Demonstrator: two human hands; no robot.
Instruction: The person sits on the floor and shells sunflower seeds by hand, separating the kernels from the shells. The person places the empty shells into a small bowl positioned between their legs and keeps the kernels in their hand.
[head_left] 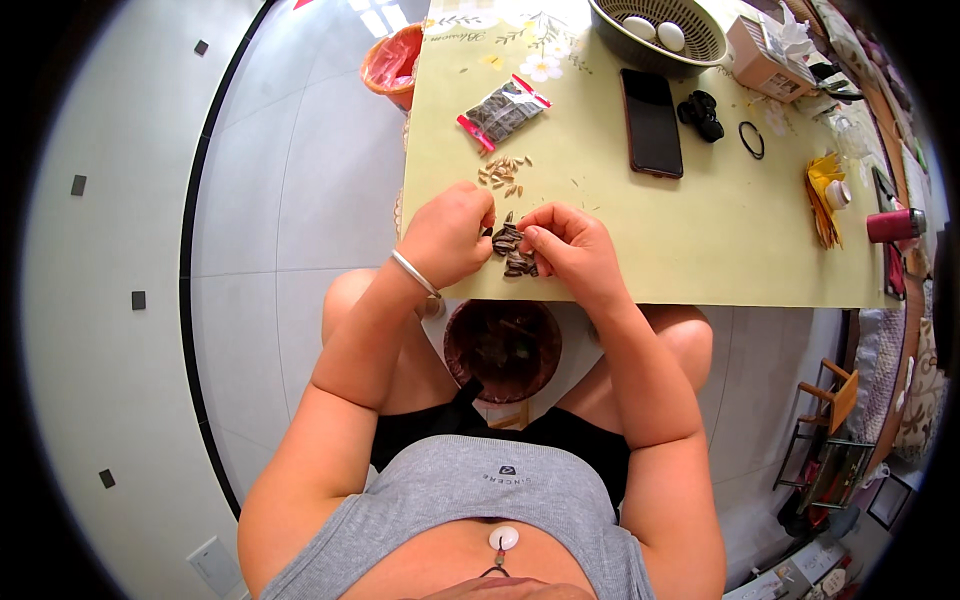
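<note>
Striped sunflower seeds (520, 262) lie in a small pile near the table's front edge, between my two hands. My left hand (448, 238) is closed at the pile's left side, and a dark seed (487, 232) shows at its fingertips. From the right, my right hand (575, 250) reaches over the pile with thumb and forefinger pinched together. Whatever is between those fingers is too small to make out. Pale shelled kernels (503, 173) form a loose heap just beyond my hands. Farther back lies a clear bag of seeds (508, 112) with red-pink ends.
A lined waste bin (503, 352) stands between my knees below the table edge (700, 270). An orange bin (392, 70) is at the far left. Toward the back are a basket (660, 62) with two eggs, a phone (652, 125), a black gadget (702, 115) and a tissue box (768, 60).
</note>
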